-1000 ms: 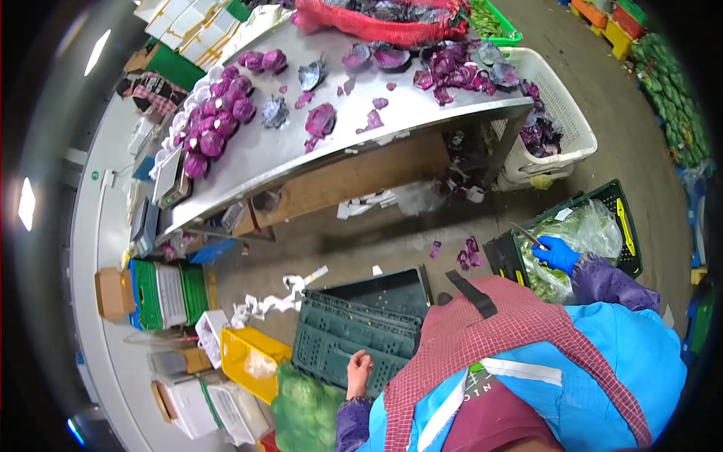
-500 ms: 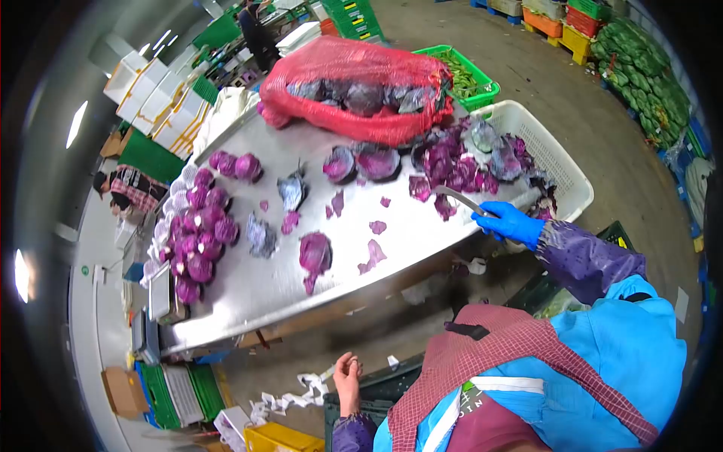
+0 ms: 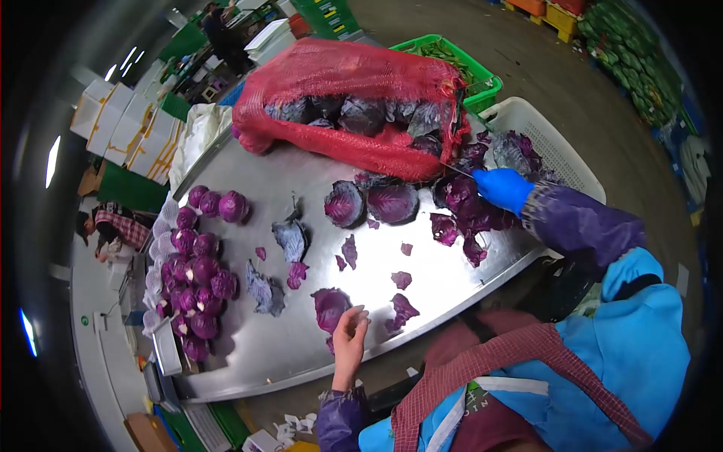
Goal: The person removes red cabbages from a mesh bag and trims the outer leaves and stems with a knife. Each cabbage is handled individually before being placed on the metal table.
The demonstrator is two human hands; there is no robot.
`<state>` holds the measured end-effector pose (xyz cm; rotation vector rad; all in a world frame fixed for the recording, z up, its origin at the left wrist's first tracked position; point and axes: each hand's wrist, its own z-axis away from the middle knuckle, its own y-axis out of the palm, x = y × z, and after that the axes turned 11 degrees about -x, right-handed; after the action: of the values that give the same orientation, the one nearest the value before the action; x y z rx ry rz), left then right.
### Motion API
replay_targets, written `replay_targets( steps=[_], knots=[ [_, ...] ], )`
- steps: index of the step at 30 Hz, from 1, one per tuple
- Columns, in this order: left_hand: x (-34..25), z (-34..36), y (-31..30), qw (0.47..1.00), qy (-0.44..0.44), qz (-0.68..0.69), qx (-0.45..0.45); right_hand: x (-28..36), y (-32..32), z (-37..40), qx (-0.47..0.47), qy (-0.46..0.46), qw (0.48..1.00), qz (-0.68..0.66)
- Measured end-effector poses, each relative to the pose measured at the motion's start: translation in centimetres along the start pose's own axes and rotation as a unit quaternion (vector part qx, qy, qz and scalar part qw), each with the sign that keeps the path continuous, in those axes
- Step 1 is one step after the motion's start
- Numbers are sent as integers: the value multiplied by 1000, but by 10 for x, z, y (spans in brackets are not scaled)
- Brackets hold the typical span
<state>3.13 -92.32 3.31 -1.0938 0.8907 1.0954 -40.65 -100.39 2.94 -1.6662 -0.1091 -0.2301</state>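
My left hand (image 3: 350, 339), bare, is at the table's front edge beside a purple cabbage piece (image 3: 330, 307). Its fingers are loosely curled and apart, with nothing visible in them. In a blue glove, my right hand (image 3: 503, 190) is closed around a knife (image 3: 458, 170), whose thin blade points left toward the red mesh sack (image 3: 301, 139). Below that hand lies a heap of purple leaves (image 3: 471, 207). Two dark cabbages (image 3: 344, 203) (image 3: 392, 203) rest in front of the sack, which holds several more. Trimmed cabbages (image 3: 202, 270) are grouped at the left.
The metal table (image 3: 301, 361) carries scattered leaf scraps (image 3: 290, 239). A white perforated basket (image 3: 561, 143) and green crate (image 3: 486, 94) stand beyond its right side. White foam boxes (image 3: 113, 120) are stacked at the left. Another person (image 3: 120, 226) is at the far left.
My left hand has moved up to the cabbage piece by the front edge. My right hand and knife have moved up toward the sack's opening. The view has shifted.
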Motion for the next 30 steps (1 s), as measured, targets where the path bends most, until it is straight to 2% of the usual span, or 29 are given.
replay_targets(
  steps=[2, 4, 5, 6, 8, 10, 12, 14, 15, 16, 17, 18, 19, 20, 21, 22, 23, 24, 25, 26, 28, 29, 30],
  knots=[
    [-4, -24, -7, 1000, 4, 9, 23, -5, -7, 20, 154, -66, 986, 2],
    [-5, -49, -13, 998, 31, -55, 26, 5, -13, 35, 173, -70, 982, 25],
    [-6, -63, -13, 999, 42, -23, 24, 8, -19, 33, 191, -86, 977, 46],
    [-13, -79, -15, 998, 45, -21, 29, 12, -25, 28, 189, -81, 977, 49],
    [-36, -111, -10, 986, 135, -86, 53, 21, -38, 13, 20, -36, 996, -75],
    [-78, -136, 12, 979, 172, -82, 69, 35, -47, -19, -67, 13, 981, -182],
    [-106, -166, 44, 956, 276, -52, 87, 35, -34, -62, -146, -35, 954, -259],
    [-130, -199, 82, 928, 358, -44, 92, 31, -13, -104, -146, -11, 921, -362],
    [-144, -214, 100, 905, 411, -74, 80, 13, 19, -133, -192, -3, 913, -359],
    [-152, -226, 119, 888, 454, -64, 38, 18, 9, -142, -170, 6, 926, -338],
    [-159, -233, 135, 888, 453, -73, 22, 7, 24, -151, -153, 23, 918, -365],
    [-163, -247, 152, 877, 473, -81, 1, 9, 3, -156, -20, 59, 963, -264],
    [-166, -251, 164, 884, 462, -70, -6, -15, 36, -163, -101, 64, 984, -134],
    [-154, -266, 182, 873, 484, -60, -32, -30, 48, -165, 30, 129, 972, -196],
    [-142, -279, 196, 875, 473, -100, -20, -21, 31, -154, 128, 131, 958, -221],
    [-132, -290, 206, 876, 463, -134, -4, -88, 100, -169, 96, 54, 967, -228],
    [-120, -293, 209, 898, 398, -185, 0, -63, 80, -162, 121, 161, 923, -328],
    [-109, -292, 210, 915, 330, -234, 9, -18, 41, -155, 164, 315, 849, -390],
    [-105, -288, 203, 907, 314, -282, 8, -7, 30, -153, 207, 304, 844, -390],
    [-105, -285, 195, 898, 294, -327, 9, -16, 49, -154, 203, 316, 806, -459],
    [-93, -278, 175, 883, 250, -391, 73, 6, 42, -154, 247, 265, 804, -473],
    [-92, -271, 163, 897, 218, -375, 82, 29, 32, -149, 211, 243, 826, -462],
    [-83, -266, 159, 895, 223, -381, 71, 34, 39, -147, 210, 239, 822, -473]
  ],
)
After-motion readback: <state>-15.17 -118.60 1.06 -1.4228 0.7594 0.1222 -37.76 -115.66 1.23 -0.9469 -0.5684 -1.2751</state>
